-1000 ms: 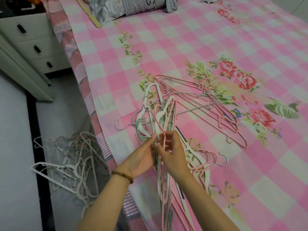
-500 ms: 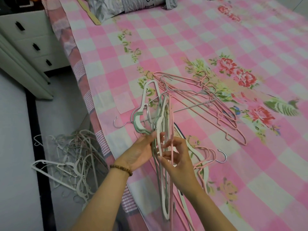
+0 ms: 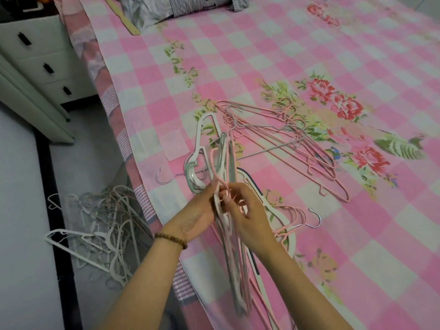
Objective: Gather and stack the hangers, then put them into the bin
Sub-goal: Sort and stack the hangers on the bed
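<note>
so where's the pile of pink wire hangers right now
In the head view the pink wire hangers lie spread on the checked bedsheet, right of centre, just beyond the right hand and beside the printed roses.

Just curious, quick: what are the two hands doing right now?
Left hand: pinches the bundle of hangers.
Right hand: holds the same bundle of hangers.

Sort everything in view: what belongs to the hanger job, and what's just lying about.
Job: bundle held by left hand and right hand; pink hangers on the bed; hooked hangers; floor pile of hangers.
Lying about: pillow; drawers; wooden slat.
</note>
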